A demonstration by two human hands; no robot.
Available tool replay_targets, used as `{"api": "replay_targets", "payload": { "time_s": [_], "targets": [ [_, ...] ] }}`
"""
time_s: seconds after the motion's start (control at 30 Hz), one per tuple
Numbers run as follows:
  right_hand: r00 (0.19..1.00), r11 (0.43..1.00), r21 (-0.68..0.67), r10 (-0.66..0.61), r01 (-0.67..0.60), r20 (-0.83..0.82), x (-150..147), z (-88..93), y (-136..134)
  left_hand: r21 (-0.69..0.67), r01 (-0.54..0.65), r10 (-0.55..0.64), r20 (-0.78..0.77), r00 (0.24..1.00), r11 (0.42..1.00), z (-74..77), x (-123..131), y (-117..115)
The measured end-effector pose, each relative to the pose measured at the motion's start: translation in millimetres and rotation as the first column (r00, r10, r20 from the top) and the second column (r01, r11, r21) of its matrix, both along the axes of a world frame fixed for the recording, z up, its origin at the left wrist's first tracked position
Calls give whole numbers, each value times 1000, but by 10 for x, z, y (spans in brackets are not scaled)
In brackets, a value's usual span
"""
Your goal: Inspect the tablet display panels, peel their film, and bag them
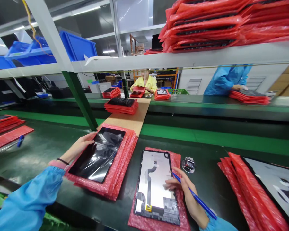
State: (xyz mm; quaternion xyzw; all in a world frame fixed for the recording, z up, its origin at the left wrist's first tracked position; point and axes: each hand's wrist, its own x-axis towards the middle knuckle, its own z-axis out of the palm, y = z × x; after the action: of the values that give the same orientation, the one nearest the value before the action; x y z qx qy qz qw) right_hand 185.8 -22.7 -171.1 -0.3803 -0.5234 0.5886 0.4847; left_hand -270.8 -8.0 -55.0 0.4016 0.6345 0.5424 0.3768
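My left hand (80,146) is at the left edge of a black tablet screen (102,154), fingers closed against that edge; their undersides are hidden. The screen lies face up on a stack of red bubble-wrap bags (121,173). My right hand (186,189) holds a slim blue pen (202,202) between its fingers, the tip pointing up and left. Its fingertips reach over the right edge of a second tablet screen (156,183), which lies back side up on a red bubble bag (177,157). That back is silvery, with a dark flex cable and a yellow patch.
A small metal-and-clear object (189,164) sits right of the second screen. More bagged screens (250,192) lie at the right, and red bags (12,136) at the left. A board (127,120) bridges to the far bench, where co-workers stand. A loaded shelf (207,53) crosses overhead.
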Motion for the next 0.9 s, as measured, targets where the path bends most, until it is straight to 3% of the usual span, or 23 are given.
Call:
{"api": "replay_targets", "payload": {
  "time_s": [0.1,0.2,0.27,0.33,0.47,0.57,0.77,0.9],
  "targets": [
    [999,1000,-8,-13,13,-49,-13,53,-67,102,-49,59,-96,994,994,29,183,55],
    [994,999,-5,-32,33,104,-22,90,-110,155,11,6,-111,994,988,-47,651,-5],
    [968,999,22,-38,33,249,-32,76,-123,89,125,-119,-68,990,988,-183,1068,-106],
    [928,998,60,-52,32,368,-47,29,-126,-80,294,-286,96,953,953,-375,1469,-218],
    [870,995,101,-64,17,488,-85,-75,-123,-255,312,-268,193,944,915,-746,1961,-366],
    [837,992,123,-61,-7,543,-112,-98,-129,-308,272,-201,243,949,912,-852,2060,-383],
    [830,989,124,-4,-79,558,-139,-90,-156,-322,249,-101,414,905,913,-773,2044,-320],
    [858,993,112,-24,-40,513,-145,-95,-145,-348,233,-42,478,877,908,-752,2023,-258]
  ]
}}
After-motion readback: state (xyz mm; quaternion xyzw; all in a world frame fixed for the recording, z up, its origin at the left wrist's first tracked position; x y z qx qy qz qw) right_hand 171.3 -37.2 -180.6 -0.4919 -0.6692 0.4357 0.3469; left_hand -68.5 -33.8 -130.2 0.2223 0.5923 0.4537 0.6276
